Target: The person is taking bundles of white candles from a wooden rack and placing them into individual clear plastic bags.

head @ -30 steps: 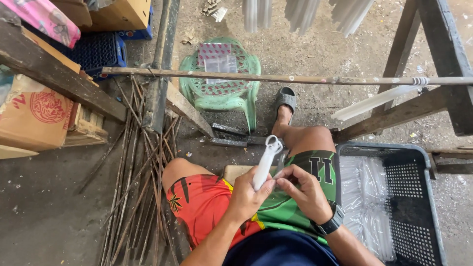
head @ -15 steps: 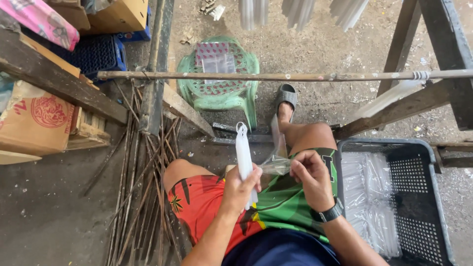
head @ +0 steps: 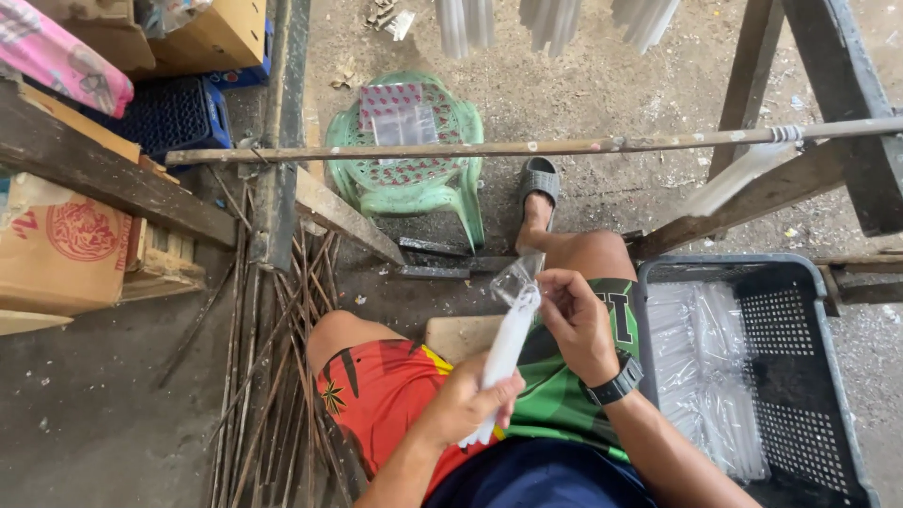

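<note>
Left hand grips the white candle; right hand pinches the clear bag. Keep the bag mouth open, candle straight.

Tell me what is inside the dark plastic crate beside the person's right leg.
The dark crate holds a heap of clear plastic sleeves piled against its left side; the perforated floor shows bare on the right. What lies beneath the heap is covered, and the right forearm hides the near-left corner.

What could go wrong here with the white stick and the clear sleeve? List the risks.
The clear plastic sleeve is pinched only at the white stick's tip by the right hand, so it may slip off. The left hand grips the stick low, so its long upper part may bend or snap.
</note>
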